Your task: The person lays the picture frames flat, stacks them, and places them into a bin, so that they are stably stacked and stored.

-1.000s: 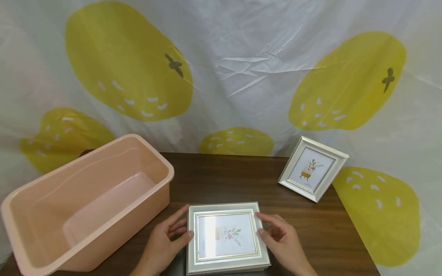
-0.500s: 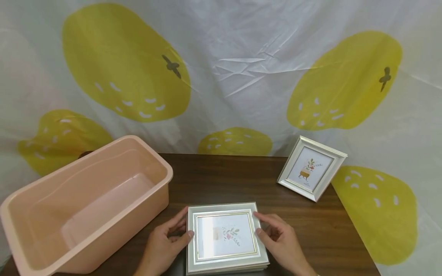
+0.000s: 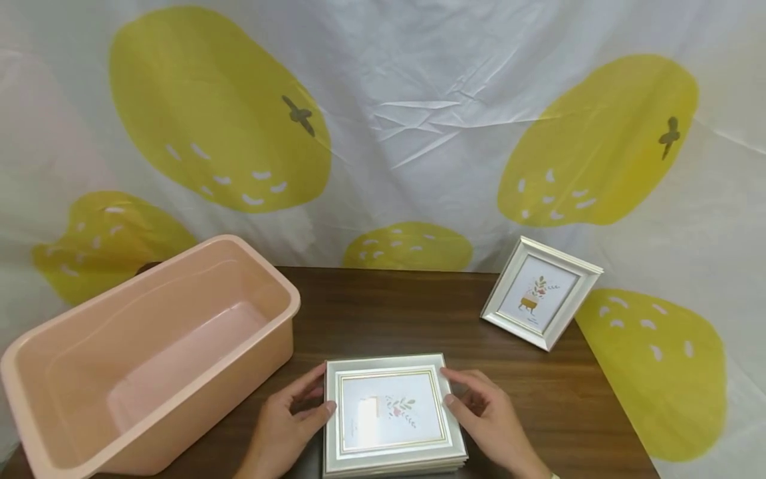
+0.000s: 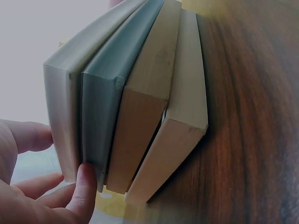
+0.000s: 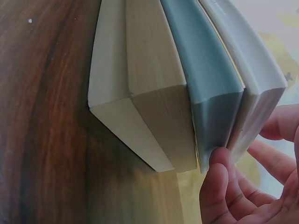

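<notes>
A silver-white picture frame (image 3: 391,409) lies face up on top of a stack of several frames at the table's near edge. Its glass covers a plant print turned sideways, partly washed out by glare. My left hand (image 3: 284,419) holds its left side, thumb on the border. On the opposite side, my right hand (image 3: 493,416) holds it in the same way. In the left wrist view, fingertips also touch the blue-grey frame (image 4: 100,102) just below. Lower down are beige frames (image 5: 156,60), which neither hand touches.
A pink plastic tub (image 3: 209,372) stands at the left with nothing visible inside. Another picture frame (image 3: 550,329) stands tilted at the back right of the dark wooden table (image 3: 383,306). Behind hangs a white cloth (image 3: 413,60) with yellow fruit prints.
Both hands keep their hold on the sides of the stack. Only the glare on the glass and the head view have shifted slightly.
</notes>
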`<action>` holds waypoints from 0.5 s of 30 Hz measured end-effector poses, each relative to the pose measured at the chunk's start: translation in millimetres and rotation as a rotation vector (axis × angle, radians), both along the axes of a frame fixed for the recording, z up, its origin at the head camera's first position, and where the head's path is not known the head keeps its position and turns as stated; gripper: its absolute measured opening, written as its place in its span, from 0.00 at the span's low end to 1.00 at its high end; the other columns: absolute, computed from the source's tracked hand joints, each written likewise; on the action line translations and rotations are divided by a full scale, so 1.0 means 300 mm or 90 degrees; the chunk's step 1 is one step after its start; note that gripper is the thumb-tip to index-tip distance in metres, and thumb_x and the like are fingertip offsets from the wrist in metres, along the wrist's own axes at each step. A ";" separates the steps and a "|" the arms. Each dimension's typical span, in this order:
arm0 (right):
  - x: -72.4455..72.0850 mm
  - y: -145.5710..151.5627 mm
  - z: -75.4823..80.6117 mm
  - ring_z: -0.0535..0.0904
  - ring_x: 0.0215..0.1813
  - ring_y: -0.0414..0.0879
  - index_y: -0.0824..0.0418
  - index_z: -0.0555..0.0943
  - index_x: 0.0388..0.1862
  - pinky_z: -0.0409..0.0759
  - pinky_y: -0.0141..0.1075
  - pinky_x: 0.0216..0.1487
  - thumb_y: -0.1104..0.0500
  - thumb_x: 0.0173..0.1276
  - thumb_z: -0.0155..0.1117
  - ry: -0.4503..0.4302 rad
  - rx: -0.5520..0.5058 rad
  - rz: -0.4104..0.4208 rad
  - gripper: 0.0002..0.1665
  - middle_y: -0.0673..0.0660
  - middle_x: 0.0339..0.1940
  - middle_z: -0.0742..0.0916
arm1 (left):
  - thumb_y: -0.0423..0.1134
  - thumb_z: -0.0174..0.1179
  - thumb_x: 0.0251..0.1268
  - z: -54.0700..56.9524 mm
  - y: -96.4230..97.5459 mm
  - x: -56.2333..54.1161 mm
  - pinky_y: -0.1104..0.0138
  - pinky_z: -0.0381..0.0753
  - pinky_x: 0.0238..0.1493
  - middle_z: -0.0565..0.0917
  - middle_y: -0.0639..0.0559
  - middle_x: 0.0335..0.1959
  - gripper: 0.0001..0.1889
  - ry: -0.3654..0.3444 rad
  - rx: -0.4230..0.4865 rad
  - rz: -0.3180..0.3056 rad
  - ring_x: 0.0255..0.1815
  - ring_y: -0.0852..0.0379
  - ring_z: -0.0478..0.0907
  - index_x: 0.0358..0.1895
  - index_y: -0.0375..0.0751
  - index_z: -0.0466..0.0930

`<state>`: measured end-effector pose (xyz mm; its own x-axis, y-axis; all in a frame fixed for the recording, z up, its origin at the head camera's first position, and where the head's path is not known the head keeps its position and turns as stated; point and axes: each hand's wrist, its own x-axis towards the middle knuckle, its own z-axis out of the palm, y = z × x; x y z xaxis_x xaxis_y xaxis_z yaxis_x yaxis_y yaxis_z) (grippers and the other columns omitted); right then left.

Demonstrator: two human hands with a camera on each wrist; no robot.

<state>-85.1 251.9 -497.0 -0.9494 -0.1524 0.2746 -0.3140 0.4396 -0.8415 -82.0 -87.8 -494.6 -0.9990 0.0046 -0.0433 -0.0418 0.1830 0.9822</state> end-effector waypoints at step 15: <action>-0.054 0.022 0.085 0.86 0.30 0.43 0.59 0.85 0.60 0.81 0.34 0.27 0.69 0.72 0.69 0.036 -0.023 -0.035 0.19 0.55 0.47 0.87 | 0.35 0.76 0.62 0.018 0.002 0.002 0.66 0.89 0.51 0.85 0.48 0.67 0.31 -0.003 -0.001 -0.011 0.61 0.48 0.84 0.69 0.55 0.82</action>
<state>-101.3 258.7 -471.4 -0.9390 -0.0901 0.3320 -0.3376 0.4267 -0.8390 -81.2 -87.2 -489.1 -0.9986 0.0219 -0.0481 -0.0432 0.1849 0.9818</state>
